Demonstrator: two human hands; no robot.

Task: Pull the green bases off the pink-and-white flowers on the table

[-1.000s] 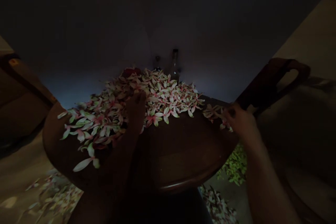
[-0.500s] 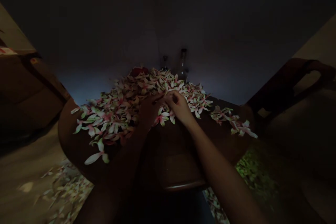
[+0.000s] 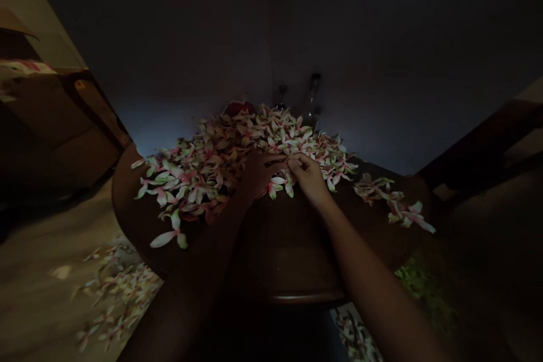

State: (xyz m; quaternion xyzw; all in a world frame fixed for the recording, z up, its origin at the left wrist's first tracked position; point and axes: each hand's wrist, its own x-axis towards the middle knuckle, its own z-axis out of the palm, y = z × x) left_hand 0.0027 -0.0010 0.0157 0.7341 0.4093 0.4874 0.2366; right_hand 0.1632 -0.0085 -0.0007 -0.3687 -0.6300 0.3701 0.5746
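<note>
A heap of white and pink flowers (image 3: 220, 164) lies on a round dark wooden table (image 3: 292, 260). My left hand (image 3: 257, 172) and my right hand (image 3: 309, 176) meet at the near edge of the heap. Both have fingers curled in a pinch on a flower between them, though the dim light hides the detail. A smaller cluster of flowers (image 3: 390, 203) lies apart on the table's right side.
A glass bottle (image 3: 313, 100) stands behind the heap by the wall. More flowers (image 3: 114, 300) are scattered on the floor at lower left, green sprigs (image 3: 418, 283) on the floor at right. A dark chair (image 3: 479, 164) stands to the right, furniture at left.
My right hand came from the table's right edge to the heap and met my left hand. The view has shifted so the table sits further right.
</note>
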